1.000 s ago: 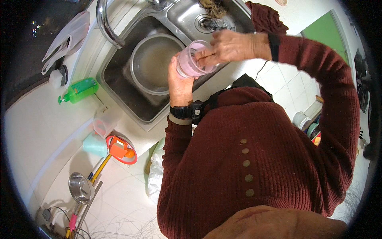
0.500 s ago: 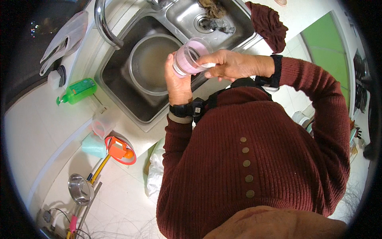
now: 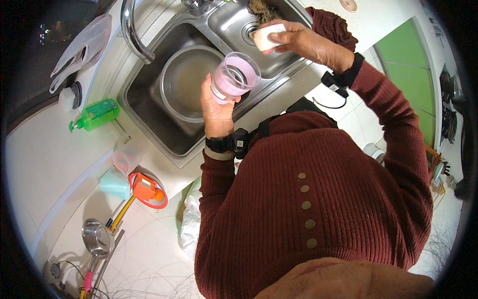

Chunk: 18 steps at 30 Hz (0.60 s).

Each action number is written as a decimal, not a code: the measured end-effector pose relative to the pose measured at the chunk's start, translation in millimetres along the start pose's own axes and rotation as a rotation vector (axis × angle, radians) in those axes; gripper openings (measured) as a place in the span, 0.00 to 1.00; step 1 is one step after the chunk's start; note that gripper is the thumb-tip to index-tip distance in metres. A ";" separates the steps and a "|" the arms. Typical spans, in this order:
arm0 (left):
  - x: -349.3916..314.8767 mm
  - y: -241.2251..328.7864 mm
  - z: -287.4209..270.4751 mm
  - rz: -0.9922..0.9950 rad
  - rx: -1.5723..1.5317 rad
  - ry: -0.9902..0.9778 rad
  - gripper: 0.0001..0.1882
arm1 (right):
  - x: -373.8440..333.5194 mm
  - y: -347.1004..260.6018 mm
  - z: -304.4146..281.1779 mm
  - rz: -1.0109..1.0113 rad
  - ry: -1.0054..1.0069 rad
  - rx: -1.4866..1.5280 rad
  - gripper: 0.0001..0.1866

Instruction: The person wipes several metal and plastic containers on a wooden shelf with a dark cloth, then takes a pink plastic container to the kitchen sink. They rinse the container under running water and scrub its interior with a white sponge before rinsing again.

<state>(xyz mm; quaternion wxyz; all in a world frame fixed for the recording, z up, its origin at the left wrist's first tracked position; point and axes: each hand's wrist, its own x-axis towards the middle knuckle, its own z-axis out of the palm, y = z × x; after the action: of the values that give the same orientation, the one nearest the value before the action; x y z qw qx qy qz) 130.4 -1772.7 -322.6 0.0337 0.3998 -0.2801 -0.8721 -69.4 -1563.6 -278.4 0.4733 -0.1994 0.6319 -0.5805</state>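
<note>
My left hand (image 3: 217, 110) is wrapped round a clear cup with a pink band (image 3: 234, 78), held tilted above the near side of the double sink. Its open mouth faces up and toward the right. My right hand (image 3: 298, 41) pinches a white sponge (image 3: 270, 38) over the smaller basin (image 3: 226, 31), apart from the cup. Below and left of the cup, a round metal basin (image 3: 167, 74) with cloudy water stands in the larger sink bowl (image 3: 144, 94). A brown scrubbing clump (image 3: 264, 10) lies by the drain, partly hidden behind my right hand.
A curved faucet (image 3: 130, 30) arches over the larger bowl. On the left counter stand a green pump bottle (image 3: 98, 114), a clear plastic cup (image 3: 127, 158) and a teal cloth (image 3: 115, 182). A dark red cloth (image 3: 333, 27) hangs at the sink's right edge. A metal ladle (image 3: 97, 238) lies lower left.
My right hand has pulled out from the cup and moved up and right with the sponge, over the smaller basin. My left hand with the cup has shifted slightly left and down.
</note>
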 end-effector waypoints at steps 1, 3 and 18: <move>-0.7 1.1 1.3 -0.011 0.014 -0.029 0.21 | 0.7 -0.5 5.6 -0.027 0.029 -0.017 0.24; -0.4 0.8 5.4 0.000 0.018 -0.126 0.20 | 1.9 -2.6 21.1 -0.057 0.094 -0.070 0.25; -5.7 -3.5 18.0 -0.187 0.151 -0.225 0.20 | 9.3 -6.0 39.7 -0.790 -0.080 -1.236 0.15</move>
<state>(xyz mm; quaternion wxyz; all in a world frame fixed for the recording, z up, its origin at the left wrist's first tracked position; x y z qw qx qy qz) 122.0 -1759.8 -311.0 -0.1096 0.3252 -0.3083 -0.8872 -42.6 -1594.2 -271.4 0.0525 -0.6639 0.7071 -0.2377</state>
